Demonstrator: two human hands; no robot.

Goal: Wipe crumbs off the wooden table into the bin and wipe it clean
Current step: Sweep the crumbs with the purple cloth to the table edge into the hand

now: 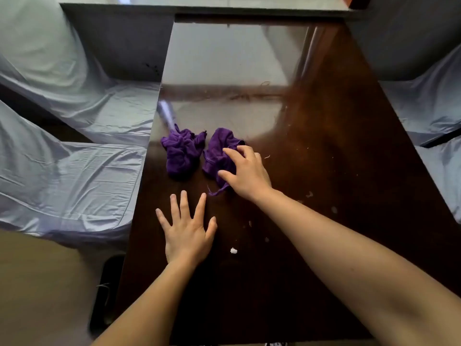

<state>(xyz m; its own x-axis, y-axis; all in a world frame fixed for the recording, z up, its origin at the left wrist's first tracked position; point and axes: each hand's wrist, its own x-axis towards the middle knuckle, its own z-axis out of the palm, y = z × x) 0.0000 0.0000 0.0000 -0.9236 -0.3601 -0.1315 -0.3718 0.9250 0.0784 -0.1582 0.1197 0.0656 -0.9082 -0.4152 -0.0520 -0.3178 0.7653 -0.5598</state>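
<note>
From my end, the dark, glossy wooden surface point(324, 121) runs straight away from the camera. Two rags lie just beside each other at its middle left. My right hand point(245, 171) sits on the right-side crumpled purple cloth point(217, 151); its grip is closed on the fabric, with the fingers curled over the top and the thumb tucked against the near fold. A loose thread end trails from that cloth toward me. The left-side crumpled purple cloth point(183, 153) lies bunched and untouched.

My left hand point(187, 233) lies nearer to me, palm down on the wood. Its grip is open, with the fingers straight and spread, holding nothing.

The pale crumbs point(309, 194) are scattered over the right half of the surface. One bright white crumb point(233, 250) lies between my two forearms, near the left hand.

Chairs draped in pale blue-grey fabric point(74, 171) stand along both sides. A dark rounded object point(107, 295) sits on the floor by the near left edge; I cannot tell whether it is the bin.
</note>
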